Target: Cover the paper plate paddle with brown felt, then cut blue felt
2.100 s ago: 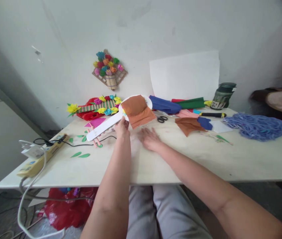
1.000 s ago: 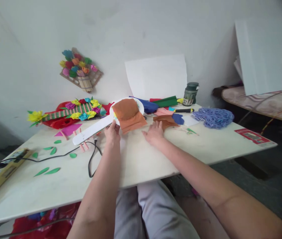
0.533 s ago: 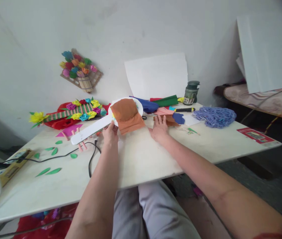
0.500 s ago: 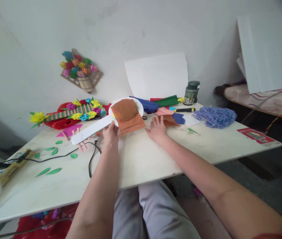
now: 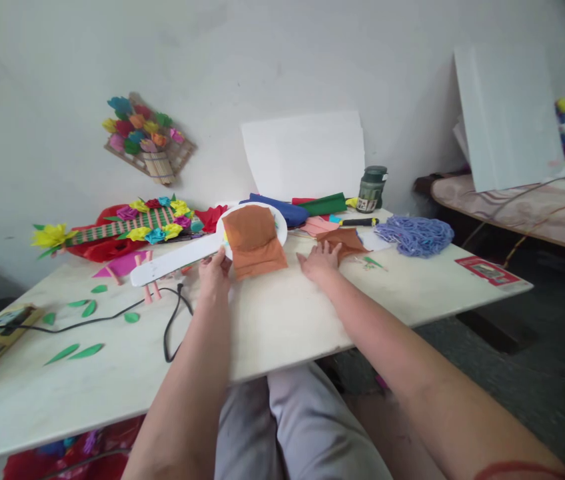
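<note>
Left hand (image 5: 215,272), head view: thumb and fingers pinch the lower edge of the white board (image 5: 175,263), right where its long narrow part meets the round end. Brown sheet (image 5: 255,233) lies over most of that round end, its lower flap hanging past the rim; cannot tell if it is stuck down. Narrow end passes over pink sticks (image 5: 148,288); contact unclear. Right hand (image 5: 320,262): palm down, fingers loosely spread, thumb apart, fingertips at the left edge of a second brown piece (image 5: 347,241) on the tabletop (image 5: 272,327). No grip on it visible. Blue yarn (image 5: 415,235) sits farther right, black cable (image 5: 171,327) near the left forearm.

Step in hand, as judged: left steadies the covered board, right attends to the loose brown piece. Picking that up would call for thumb and fingertips closing on one edge, gently, since it looks thin and easy to crease. Meanwhile the board should stay level, or the sheet might slip off if unglued.
</note>
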Demonstrator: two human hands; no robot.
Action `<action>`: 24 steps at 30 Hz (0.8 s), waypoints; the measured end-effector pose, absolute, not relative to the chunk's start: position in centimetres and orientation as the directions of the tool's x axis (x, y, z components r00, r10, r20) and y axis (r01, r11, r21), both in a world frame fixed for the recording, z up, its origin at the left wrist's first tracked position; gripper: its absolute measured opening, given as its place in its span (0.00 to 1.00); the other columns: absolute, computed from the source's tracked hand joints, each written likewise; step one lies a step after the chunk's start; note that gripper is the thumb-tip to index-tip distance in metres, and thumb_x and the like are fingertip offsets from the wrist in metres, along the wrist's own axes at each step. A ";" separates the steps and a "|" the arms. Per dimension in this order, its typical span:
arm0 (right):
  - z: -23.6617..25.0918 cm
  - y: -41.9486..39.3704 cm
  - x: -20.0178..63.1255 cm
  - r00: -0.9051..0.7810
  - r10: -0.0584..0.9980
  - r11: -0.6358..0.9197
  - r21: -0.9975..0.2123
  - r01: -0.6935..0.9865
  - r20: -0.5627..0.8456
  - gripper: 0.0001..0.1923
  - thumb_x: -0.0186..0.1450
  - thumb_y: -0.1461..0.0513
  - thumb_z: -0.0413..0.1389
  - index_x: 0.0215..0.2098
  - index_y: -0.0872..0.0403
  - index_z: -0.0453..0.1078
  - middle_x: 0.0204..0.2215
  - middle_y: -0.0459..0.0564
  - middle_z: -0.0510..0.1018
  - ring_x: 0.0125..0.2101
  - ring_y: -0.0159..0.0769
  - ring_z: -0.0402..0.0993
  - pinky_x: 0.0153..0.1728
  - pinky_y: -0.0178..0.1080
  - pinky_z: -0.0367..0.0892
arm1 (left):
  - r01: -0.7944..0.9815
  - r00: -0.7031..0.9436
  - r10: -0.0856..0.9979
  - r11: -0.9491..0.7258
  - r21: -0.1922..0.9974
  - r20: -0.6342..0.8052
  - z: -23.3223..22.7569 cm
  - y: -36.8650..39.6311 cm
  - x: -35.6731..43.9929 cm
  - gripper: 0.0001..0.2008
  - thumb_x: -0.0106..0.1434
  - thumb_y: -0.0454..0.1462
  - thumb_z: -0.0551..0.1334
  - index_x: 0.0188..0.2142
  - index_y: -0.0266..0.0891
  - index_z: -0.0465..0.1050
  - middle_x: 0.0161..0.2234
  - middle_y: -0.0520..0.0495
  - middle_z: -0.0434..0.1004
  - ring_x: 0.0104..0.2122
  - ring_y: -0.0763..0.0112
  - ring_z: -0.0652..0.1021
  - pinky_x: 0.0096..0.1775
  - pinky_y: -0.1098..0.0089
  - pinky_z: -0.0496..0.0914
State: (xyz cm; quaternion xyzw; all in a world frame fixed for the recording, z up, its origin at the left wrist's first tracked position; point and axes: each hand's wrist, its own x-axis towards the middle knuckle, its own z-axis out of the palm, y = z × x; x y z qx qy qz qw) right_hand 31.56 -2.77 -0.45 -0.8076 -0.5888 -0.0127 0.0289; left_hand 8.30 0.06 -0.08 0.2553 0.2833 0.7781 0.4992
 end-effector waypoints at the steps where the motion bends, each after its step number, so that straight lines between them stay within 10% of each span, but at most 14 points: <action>1: -0.4 -2.9 31.7 0.344 0.937 -0.342 -0.029 0.939 0.056 0.37 0.67 0.49 0.34 0.63 0.69 0.50 0.63 0.67 0.50 0.63 0.57 0.39 0.56 0.64 0.22 | -0.636 -0.372 0.922 -0.340 0.692 0.111 -0.1 0.0 8.3 0.11 0.42 0.28 0.69 0.24 0.38 0.69 0.21 0.55 0.71 0.20 0.79 0.70 0.24 0.76 0.64; 6: -0.1 -3.3 32.5 0.430 0.892 -0.430 -0.032 0.902 0.135 0.33 0.66 0.51 0.40 0.56 0.70 0.63 0.58 0.71 0.60 0.60 0.66 0.47 0.53 0.67 0.22 | -0.637 -0.366 0.925 -0.328 0.697 0.101 0.2 -0.4 8.1 0.12 0.41 0.28 0.69 0.25 0.36 0.69 0.21 0.56 0.71 0.19 0.81 0.69 0.24 0.77 0.64; 12: 0.5 -2.8 31.5 0.192 0.871 -0.018 -0.362 0.932 0.452 0.22 0.67 0.58 0.40 0.48 0.58 0.71 0.52 0.59 0.70 0.53 0.48 0.62 0.56 0.52 0.46 | -0.595 -0.364 0.927 -0.308 0.743 0.092 0.1 -0.3 7.3 0.12 0.41 0.30 0.70 0.25 0.36 0.69 0.21 0.55 0.72 0.19 0.81 0.69 0.23 0.77 0.63; 17: 0.9 -0.7 29.3 0.284 0.950 0.019 -0.930 0.367 0.132 0.25 0.67 0.50 0.39 0.34 0.57 0.72 0.29 0.54 0.77 0.23 0.34 0.70 0.26 0.36 0.63 | -0.608 -0.358 0.931 -0.293 0.738 0.074 0.1 -0.5 6.3 0.12 0.39 0.30 0.71 0.24 0.35 0.69 0.20 0.56 0.71 0.19 0.81 0.69 0.23 0.76 0.62; 20: 1.0 -0.3 28.4 0.085 0.993 0.087 -0.994 -0.063 0.082 0.20 0.62 0.49 0.48 0.24 0.56 0.66 0.17 0.46 0.71 0.12 0.25 0.55 0.14 0.31 0.49 | -0.613 -0.334 0.937 -0.295 0.733 0.098 0.1 -0.7 6.1 0.13 0.39 0.30 0.71 0.24 0.35 0.69 0.20 0.56 0.70 0.18 0.81 0.68 0.23 0.76 0.61; 24: 0.9 -0.4 28.2 -0.070 0.989 0.113 -0.968 -0.222 0.132 0.17 0.53 0.54 0.60 0.18 0.55 0.60 0.10 0.41 0.64 0.10 0.21 0.49 0.12 0.29 0.41 | -0.614 -0.311 0.946 -0.272 0.741 0.090 0.0 -0.8 5.9 0.14 0.40 0.30 0.72 0.23 0.35 0.67 0.18 0.57 0.68 0.16 0.82 0.67 0.21 0.76 0.60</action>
